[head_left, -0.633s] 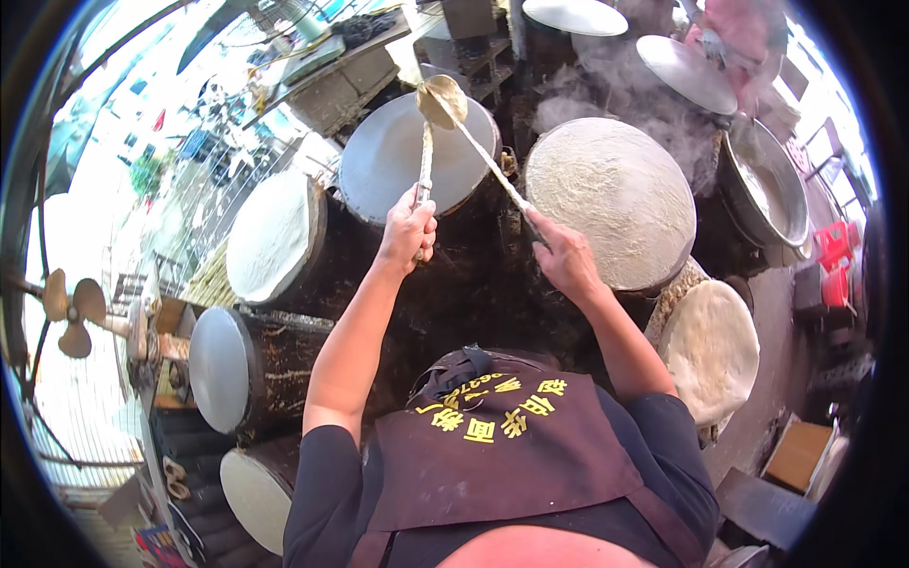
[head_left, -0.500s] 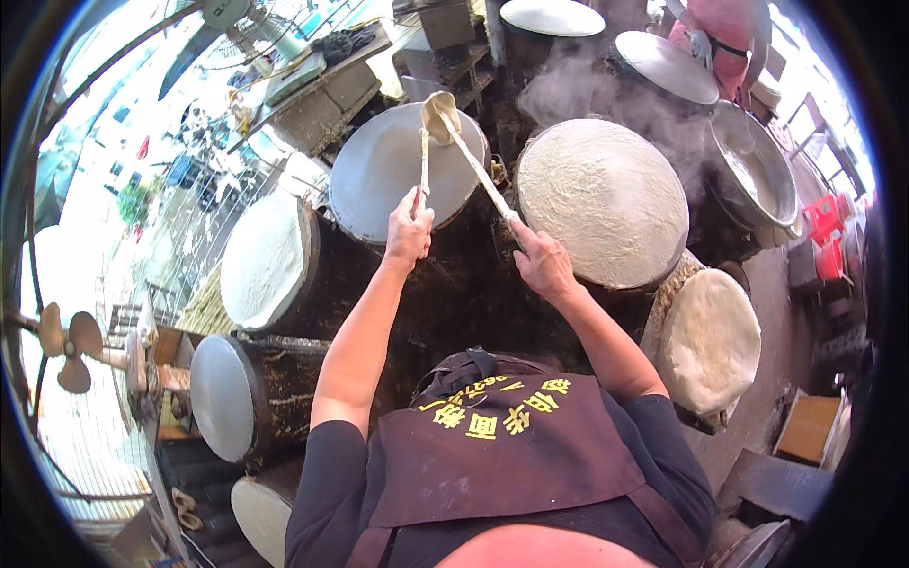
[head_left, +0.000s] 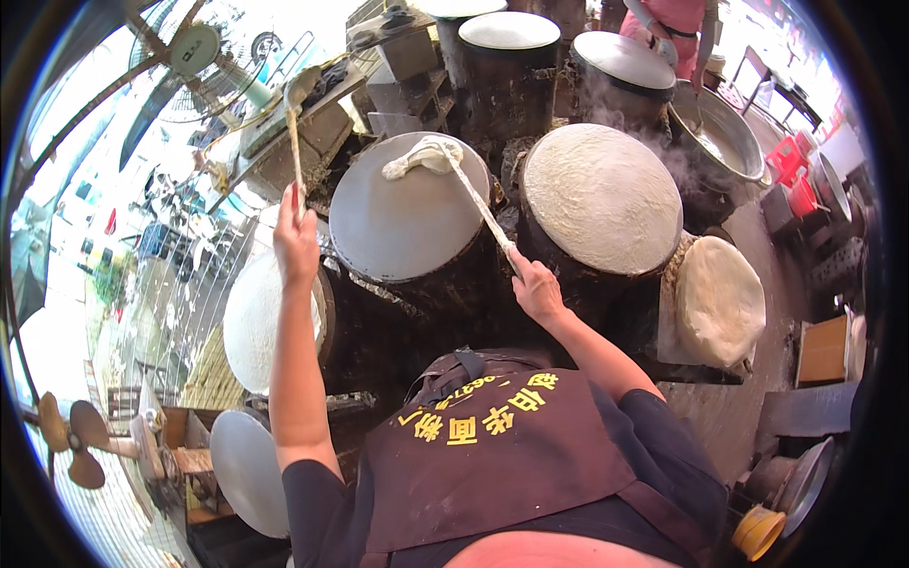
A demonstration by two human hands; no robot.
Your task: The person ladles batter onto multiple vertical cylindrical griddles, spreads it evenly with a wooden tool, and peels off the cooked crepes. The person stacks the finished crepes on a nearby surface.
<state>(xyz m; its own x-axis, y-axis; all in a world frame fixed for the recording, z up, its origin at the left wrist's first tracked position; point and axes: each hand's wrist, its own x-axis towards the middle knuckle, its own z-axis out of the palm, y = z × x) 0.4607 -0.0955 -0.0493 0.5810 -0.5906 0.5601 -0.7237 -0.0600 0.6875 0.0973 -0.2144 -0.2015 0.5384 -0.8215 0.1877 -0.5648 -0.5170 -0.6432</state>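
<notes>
My left hand [head_left: 297,241], raised at the left, is closed round the handle of a ladle [head_left: 301,87] with a pale, batter-smeared bowl. The ladle is beyond the left edge of the grey round griddle [head_left: 398,227]. My right hand [head_left: 540,292] grips the lower end of a batter-coated stick [head_left: 483,210], which slants up and left over that griddle. At its far end lies a thick white lump of batter [head_left: 407,163] on the griddle's far part. The batter hides the stick's head, so its kind does not show.
To the right, a steaming griddle bears a pale batter sheet [head_left: 603,199]. Beside it lies a round of pale flatbread [head_left: 720,303]. A large metal pot [head_left: 748,161] stands farther right, near a person in pink [head_left: 682,33]. A fan [head_left: 76,431] stands at the left.
My left hand has swung left with the ladle, away from the griddle. A lump of batter now lies on the griddle at the stick's end. The view has shifted somewhat.
</notes>
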